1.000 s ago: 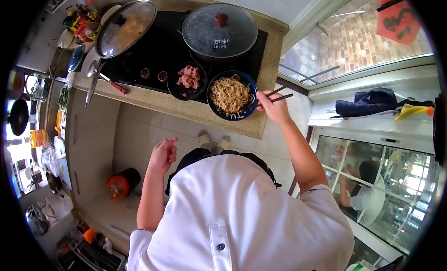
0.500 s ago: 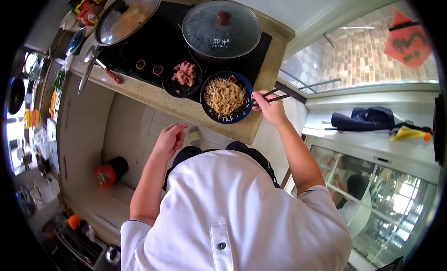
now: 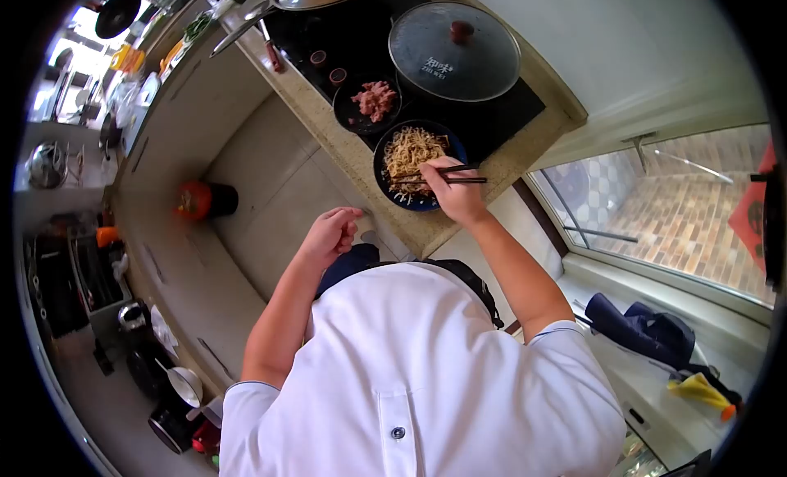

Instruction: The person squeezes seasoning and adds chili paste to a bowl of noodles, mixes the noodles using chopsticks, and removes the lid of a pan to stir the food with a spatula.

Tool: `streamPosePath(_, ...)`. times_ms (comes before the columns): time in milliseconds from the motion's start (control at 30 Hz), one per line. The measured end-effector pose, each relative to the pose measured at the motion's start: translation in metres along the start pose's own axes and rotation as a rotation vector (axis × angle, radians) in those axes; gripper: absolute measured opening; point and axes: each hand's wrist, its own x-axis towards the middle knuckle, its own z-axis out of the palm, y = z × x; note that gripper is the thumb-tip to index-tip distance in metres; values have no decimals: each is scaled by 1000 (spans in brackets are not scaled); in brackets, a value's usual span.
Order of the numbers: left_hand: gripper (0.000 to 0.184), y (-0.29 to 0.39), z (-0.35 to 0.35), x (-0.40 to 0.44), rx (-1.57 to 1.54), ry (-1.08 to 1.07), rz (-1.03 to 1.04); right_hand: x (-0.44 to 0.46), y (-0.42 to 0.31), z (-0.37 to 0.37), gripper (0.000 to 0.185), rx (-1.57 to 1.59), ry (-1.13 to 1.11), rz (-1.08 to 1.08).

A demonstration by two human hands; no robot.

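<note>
From here I see the R hand clamped on chopsticks, tips at the noodles just L of it in the blue bowl. L hand has its fingers curled together, w/ the meat in a pan ahead of it.

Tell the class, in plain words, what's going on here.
The person's right hand holds dark chopsticks, tips at the noodles in a blue dish. The left hand is curled in the air, holding nothing visible. Beside the blue dish sits a dark dish of pink, meat-like pieces; a lidded pot stands behind them.
</note>
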Motion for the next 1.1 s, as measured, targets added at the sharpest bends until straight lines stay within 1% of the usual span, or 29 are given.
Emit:
streamPosePath(67,21,-5,0,-1,-25,11,5,11,-19,7,18,-49,-56,-54)
streamPosePath(100,21,-8,-1,0,-29,3,14,14,-17,7,18,-50,-65,-56)
streamPosePath(167,22,-14,-2,1,-50,-9,26,19,-8,6,19,-203,78,-136)
streamPosePath(200,21,-13,0,0,-58,2,19,21,-9,6,21,-93,115,-5)
streamPosePath(233,21,-13,0,0,-63,14,5,21,-10,3,21,-98,106,-9)
streamPosePath(300,21,-19,-4,3,-84,1,4,20,-17,-2,25,1,184,224)
streamPosePath(333,21,-23,-5,4,-96,-9,6,21,-11,-1,25,-143,175,173)
streamPosePath(367,21,-26,-6,7,-100,-11,4,20,-4,4,25,-147,173,174)
streamPosePath(433,20,-28,-3,12,-96,-2,-37,21,0,14,24,-239,95,-36)
streamPosePath(467,20,-28,-3,13,-99,-6,-38,22,2,13,24,-271,112,-207)
streamPosePath(500,19,-27,-2,14,-99,-15,-35,21,3,10,24,-275,111,-206)
streamPosePath(567,19,-26,-2,19,-100,-29,-30,19,8,-3,22,-47,234,197)
streamPosePath(600,20,-26,-2,24,-77,-31,-28,20,7,-7,21,33,239,219)
streamPosePath(633,21,-27,-2,29,-53,-32,-27,17,7,-6,21,27,242,222)
streamPosePath(700,18,-25,5,42,-31,-20,-28,13,4,-3,23,86,121,235)
streamPosePath(733,15,-24,9,48,-10,-1,-26,14,3,-6,24,115,142,304)
streamPosePath(767,15,-23,13,54,-13,-4,-26,14,-1,-13,24,111,141,304)
streamPosePath(833,16,-21,22,63,85,6,10,13,-20,-28,22,204,293,295)
streamPosePath(900,17,-28,28,75,62,-11,23,2,-7,-33,20,151,264,293)
streamPosePath(967,19,-34,32,87,42,-34,46,-12,0,-32,25,59,83,345)
streamPosePath(1033,20,-37,34,96,36,-70,53,-15,-9,-36,25,103,109,312)
streamPosePath(1100,19,-42,34,99,3,-95,70,-17,-19,-42,21,87,259,284)
